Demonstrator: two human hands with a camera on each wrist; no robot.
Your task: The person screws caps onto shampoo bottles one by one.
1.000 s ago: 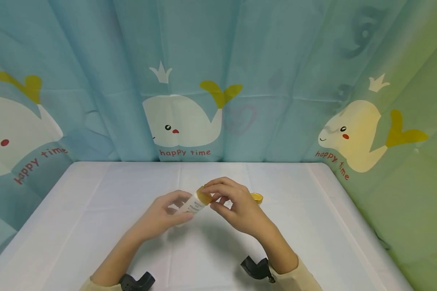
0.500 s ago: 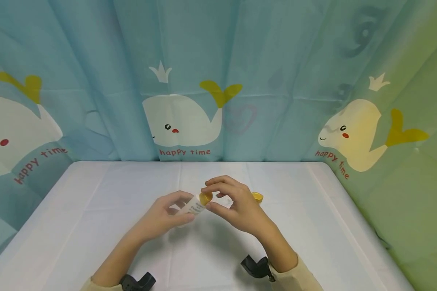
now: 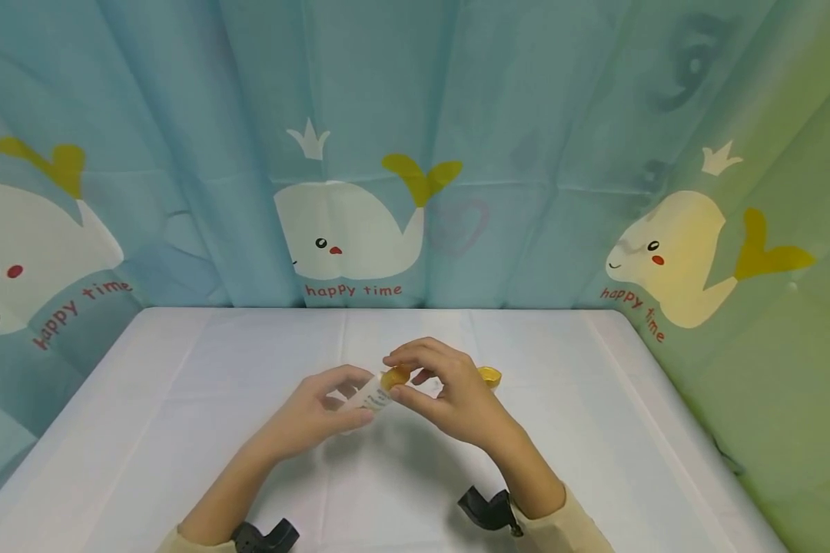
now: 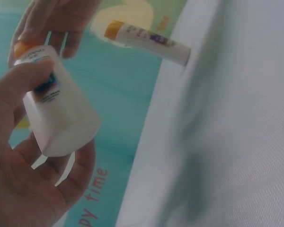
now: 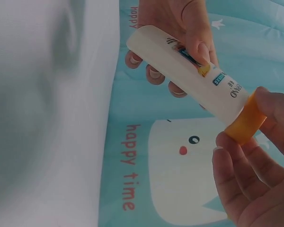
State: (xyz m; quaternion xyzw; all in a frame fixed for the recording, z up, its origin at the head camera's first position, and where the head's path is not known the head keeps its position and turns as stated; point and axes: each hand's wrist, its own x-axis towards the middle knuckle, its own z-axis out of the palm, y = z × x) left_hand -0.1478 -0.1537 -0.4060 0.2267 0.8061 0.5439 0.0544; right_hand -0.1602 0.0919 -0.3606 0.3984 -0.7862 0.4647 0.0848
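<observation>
A white bottle (image 5: 184, 75) with a printed label is held tilted above the table by my left hand (image 3: 321, 407). The thumb lies across its label and the fingers wrap behind it, as the left wrist view shows. My right hand (image 3: 453, 395) pinches the orange cap (image 5: 246, 120) at the bottle's upper end between thumb and fingertips. The cap sits against the bottle top; whether it is fully seated I cannot tell. Beyond the right hand, a second white bottle (image 4: 149, 41) with an orange cap stands upright on the table, mostly hidden in the head view.
A white cloth covers the table (image 3: 200, 384). Blue and green curtains (image 3: 526, 153) with whale prints rise behind the table and along its sides. A black wrist mount (image 3: 487, 508) sits on the right forearm, another (image 3: 266, 535) on the left.
The right thumb and fingers have shifted round the cap, and the cap's angle has changed. The bottle has moved very slightly right. The second bottle stays where it was.
</observation>
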